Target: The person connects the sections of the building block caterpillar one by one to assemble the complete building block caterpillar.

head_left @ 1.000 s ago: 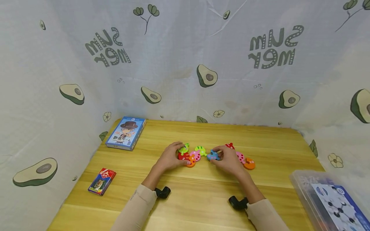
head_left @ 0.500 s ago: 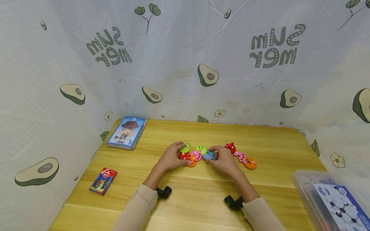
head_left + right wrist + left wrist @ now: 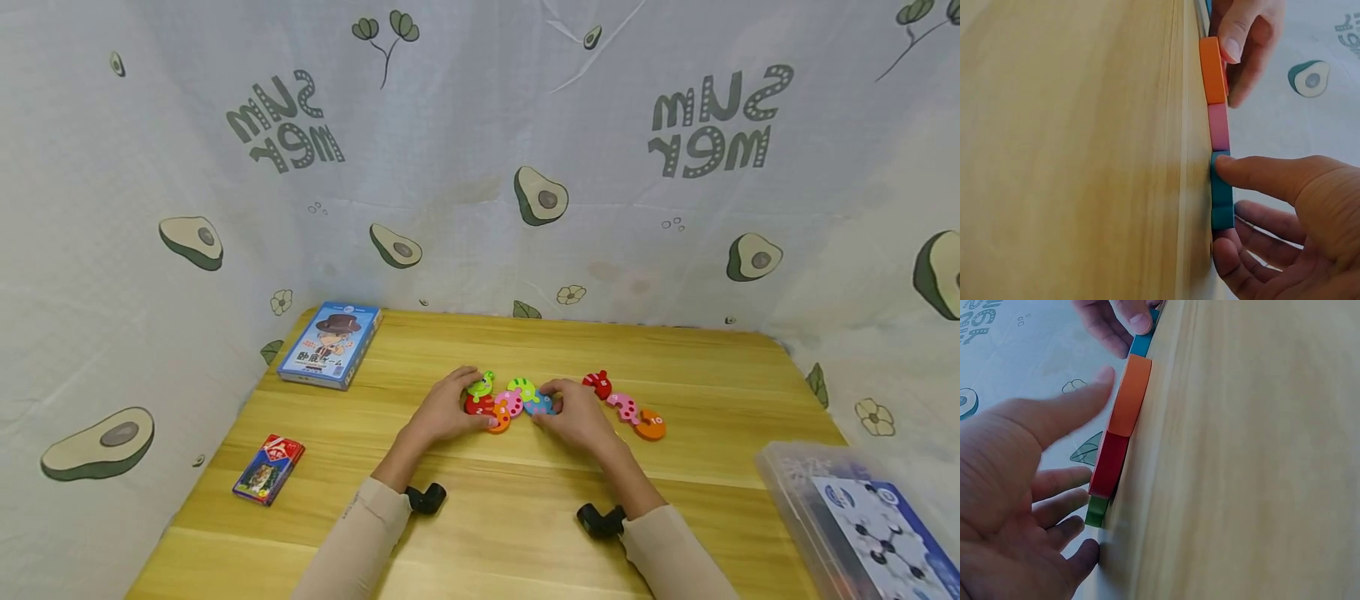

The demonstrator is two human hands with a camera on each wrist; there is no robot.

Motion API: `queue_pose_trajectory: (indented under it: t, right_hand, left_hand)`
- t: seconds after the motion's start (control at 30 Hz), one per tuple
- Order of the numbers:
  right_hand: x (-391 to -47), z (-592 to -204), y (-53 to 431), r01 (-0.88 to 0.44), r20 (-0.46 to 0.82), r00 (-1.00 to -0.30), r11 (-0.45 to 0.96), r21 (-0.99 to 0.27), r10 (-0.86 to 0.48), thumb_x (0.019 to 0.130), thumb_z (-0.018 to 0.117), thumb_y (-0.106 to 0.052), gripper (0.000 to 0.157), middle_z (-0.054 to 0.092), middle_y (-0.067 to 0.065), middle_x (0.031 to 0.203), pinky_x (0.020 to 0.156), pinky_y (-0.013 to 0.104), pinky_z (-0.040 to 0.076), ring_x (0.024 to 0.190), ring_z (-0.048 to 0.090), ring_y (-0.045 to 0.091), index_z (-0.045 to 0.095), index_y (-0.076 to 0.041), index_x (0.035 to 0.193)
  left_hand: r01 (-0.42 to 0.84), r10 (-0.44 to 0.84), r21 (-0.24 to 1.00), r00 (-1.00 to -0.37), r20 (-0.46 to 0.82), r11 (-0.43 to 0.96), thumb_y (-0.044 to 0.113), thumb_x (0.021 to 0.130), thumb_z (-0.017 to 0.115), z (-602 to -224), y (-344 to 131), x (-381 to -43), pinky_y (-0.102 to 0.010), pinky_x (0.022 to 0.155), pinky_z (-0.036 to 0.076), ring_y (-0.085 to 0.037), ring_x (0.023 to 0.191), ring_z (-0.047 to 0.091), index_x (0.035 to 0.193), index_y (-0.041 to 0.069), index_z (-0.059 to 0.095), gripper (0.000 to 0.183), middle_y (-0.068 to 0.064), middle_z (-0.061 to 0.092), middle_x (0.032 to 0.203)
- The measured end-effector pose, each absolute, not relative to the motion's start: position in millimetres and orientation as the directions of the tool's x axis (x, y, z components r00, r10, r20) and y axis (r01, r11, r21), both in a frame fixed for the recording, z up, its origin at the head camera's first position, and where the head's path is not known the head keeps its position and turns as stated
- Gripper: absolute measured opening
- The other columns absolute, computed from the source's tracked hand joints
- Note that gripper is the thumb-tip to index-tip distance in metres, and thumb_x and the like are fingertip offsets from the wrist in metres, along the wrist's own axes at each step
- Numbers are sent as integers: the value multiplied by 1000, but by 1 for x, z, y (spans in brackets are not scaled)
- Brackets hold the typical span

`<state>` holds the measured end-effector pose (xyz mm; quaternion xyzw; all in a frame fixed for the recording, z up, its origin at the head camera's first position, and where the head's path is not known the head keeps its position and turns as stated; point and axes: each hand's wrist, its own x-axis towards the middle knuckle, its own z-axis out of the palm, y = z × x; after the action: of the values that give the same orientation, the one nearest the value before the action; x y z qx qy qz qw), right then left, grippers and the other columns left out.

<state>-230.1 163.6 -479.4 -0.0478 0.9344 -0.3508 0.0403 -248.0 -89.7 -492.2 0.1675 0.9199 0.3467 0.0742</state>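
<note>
The blue piece lay flat near the middle of the table, a bit nearer the far edge. The right hand pinched it between thumb and fingers. Its edge looked right up against the light green piece, but I could not tell if the two were locked. From there a row bent to the left: pink piece, orange piece, red piece and a green head. The left hand lay loosely around that end, not squeezing, its thumb by the orange piece.

I think the blue piece was being joined on. That called for a small, soft push, with the left hand there to stop the row sliding.

Past the right hand, toward the right edge, sat the red 8, a spotty pink piece and the orange 10.

A blue box lay at the far left corner, a small pack by the left edge, and a clear tub by the right edge. Behind hung an avocado cloth.
</note>
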Motion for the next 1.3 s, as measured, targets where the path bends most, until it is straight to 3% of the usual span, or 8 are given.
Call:
queue_pose_trajectory:
  t: [0.37,0.7,1.07,1.3]
  right_hand:
    - [-223,-473,185,-94,2,-992,721,-687,-128,87,83,-21,44,70,13,113,82,36,55,92,63,22,70,-5,126]
    - [-210,-467,221,-166,65,-984,733,-660,-165,89,82,-21,41,71,15,104,75,33,53,86,61,21,71,1,123]
    - [-196,-469,248,-141,30,-987,774,-617,-156,84,87,-27,50,70,11,105,76,31,50,88,57,21,71,1,123]
    - [-189,-467,250,-125,0,-988,803,-583,-154,81,88,-37,52,73,7,105,69,28,45,83,54,18,73,-2,118]
  left_hand:
    - [258,375,662,-926,-38,703,47,80,87,-491,-91,-248,-55,120,37,-36,151,37,153,14,51,87,-6,40,164]
    - [227,348,680,-936,-45,698,44,80,88,-490,-94,-249,-55,120,36,-36,152,36,152,15,52,85,-5,40,164]
    - [222,337,683,-941,-37,696,43,79,89,-490,-92,-248,-56,121,36,-37,151,36,150,14,54,84,-7,41,163]
    - [223,334,680,-942,-35,699,43,79,89,-493,-92,-250,-55,120,36,-36,151,37,150,15,54,84,-6,42,163]
